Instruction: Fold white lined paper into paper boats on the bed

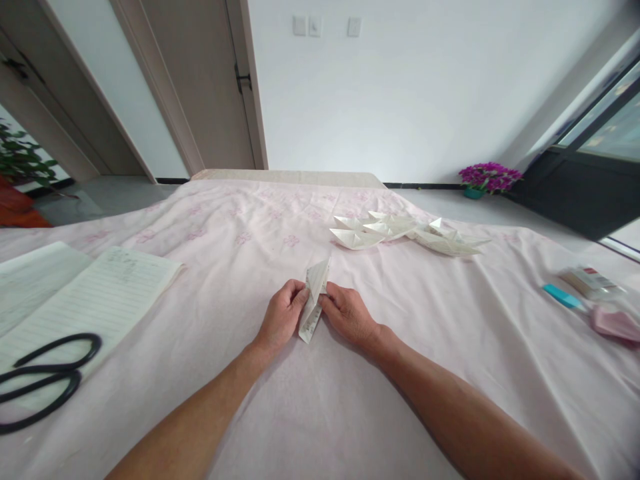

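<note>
A partly folded piece of white paper (315,290) is held up between my two hands over the middle of the cloth. My left hand (283,310) pinches its left edge, thumb on the near face. On the opposite edge, my right hand (350,313) grips it with thumb and curled fingers. The paper has a pointed top and slanting creases, with some marks along its lower part. Beyond my hands, to the right, lie several folded paper boats (357,237) in a cluster.
A pale pink flowered cloth (240,413) covers the surface. Lined paper sheets (107,287) lie at left, under black-handled scissors (65,367). At right are a turquoise object (561,295), a clear-wrapped pack (593,283) and a pink item (615,323).
</note>
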`<action>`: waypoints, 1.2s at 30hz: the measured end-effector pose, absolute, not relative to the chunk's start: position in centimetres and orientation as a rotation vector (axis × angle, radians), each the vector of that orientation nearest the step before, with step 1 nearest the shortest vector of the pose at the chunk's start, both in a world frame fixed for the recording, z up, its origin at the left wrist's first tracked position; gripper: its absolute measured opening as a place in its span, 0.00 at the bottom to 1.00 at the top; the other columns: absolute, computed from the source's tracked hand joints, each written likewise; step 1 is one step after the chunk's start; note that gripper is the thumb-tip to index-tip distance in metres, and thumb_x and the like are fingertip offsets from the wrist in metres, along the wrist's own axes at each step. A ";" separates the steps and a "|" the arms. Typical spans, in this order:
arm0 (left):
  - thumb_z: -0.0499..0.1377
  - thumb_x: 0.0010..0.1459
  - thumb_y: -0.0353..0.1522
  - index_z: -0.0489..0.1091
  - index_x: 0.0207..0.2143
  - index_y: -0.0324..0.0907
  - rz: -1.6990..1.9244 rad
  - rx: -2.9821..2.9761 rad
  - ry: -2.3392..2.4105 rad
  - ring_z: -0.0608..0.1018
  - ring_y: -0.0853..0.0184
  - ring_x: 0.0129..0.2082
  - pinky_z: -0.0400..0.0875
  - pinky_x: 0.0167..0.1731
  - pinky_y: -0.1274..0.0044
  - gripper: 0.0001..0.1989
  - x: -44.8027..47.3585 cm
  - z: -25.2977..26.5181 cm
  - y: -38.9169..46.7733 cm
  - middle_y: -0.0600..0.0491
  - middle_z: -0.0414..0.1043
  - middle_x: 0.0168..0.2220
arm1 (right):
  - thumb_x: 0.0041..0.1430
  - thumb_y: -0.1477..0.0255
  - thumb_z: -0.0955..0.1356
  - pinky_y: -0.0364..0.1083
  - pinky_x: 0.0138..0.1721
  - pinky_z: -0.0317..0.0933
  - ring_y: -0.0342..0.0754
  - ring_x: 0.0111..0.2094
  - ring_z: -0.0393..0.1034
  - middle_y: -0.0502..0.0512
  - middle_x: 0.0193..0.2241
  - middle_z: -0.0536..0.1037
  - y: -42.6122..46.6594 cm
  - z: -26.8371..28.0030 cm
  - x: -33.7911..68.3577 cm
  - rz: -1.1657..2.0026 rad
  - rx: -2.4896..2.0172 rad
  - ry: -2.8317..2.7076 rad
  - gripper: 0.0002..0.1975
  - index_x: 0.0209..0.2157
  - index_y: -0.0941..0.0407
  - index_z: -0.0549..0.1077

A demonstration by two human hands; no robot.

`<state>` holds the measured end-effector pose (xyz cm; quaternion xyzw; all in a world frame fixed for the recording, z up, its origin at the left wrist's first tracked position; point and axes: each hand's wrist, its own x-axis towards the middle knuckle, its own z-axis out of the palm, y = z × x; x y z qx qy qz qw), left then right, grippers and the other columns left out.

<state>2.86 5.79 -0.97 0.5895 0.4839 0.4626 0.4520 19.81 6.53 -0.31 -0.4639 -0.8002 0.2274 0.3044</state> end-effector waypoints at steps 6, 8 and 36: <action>0.55 0.61 0.42 0.69 0.33 0.42 1.155 1.433 1.184 0.70 0.68 0.31 0.66 0.34 0.77 0.12 2.8 -0.9 5.8 0.55 0.70 0.29 | 0.65 0.71 0.59 0.41 0.32 0.55 0.42 0.26 0.62 0.48 0.24 0.69 6.4 -0.2 19.8 0.606 -1.224 -2.110 0.11 0.28 0.55 0.64; 0.55 0.61 0.42 0.69 0.33 0.42 1.151 1.429 1.179 0.70 0.68 0.31 0.66 0.35 0.77 0.12 2.8 -0.9 5.7 0.55 0.70 0.30 | 0.65 0.71 0.59 0.41 0.32 0.55 0.42 0.26 0.62 0.48 0.24 0.69 6.4 -0.2 19.7 0.616 -1.214 -2.109 0.11 0.28 0.55 0.64; 0.56 0.61 0.42 0.69 0.32 0.42 1.148 1.413 1.126 0.69 0.69 0.30 0.66 0.33 0.78 0.12 2.6 -0.8 5.9 0.55 0.69 0.29 | 0.65 0.70 0.59 0.41 0.33 0.55 0.43 0.27 0.61 0.48 0.25 0.68 6.4 0.1 19.7 0.635 -1.199 -2.114 0.10 0.28 0.55 0.63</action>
